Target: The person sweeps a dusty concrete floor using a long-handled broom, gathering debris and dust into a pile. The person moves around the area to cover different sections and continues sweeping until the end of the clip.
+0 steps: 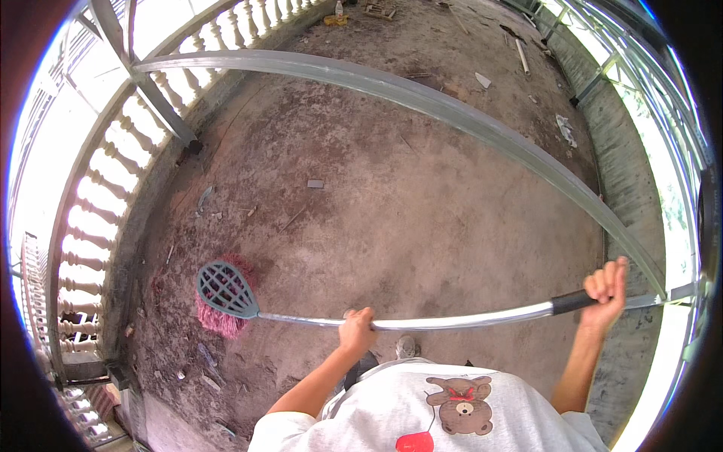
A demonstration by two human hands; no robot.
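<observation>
A long-handled mop (463, 324) with a shiny metal pole lies across in front of my body. My left hand (358, 330) is wrapped around the pole, left of its middle. At the far right end, my right hand (604, 292) grips the black handle sleeve (569, 303). The pole's left end joins a grey lattice frame (227, 289), oval in outline. Pink shaggy fibres (223, 325) stick out around and beneath that frame. Whether the mop head touches the floor, I cannot tell.
A metal beam (361, 79) arches across ahead of me. A balustrade (96, 214) runs along the left, a low concrete wall (627, 152) along the right. The stained concrete floor (429, 214) holds scattered debris, including a small grey block (315, 183) and a white pipe (522, 56).
</observation>
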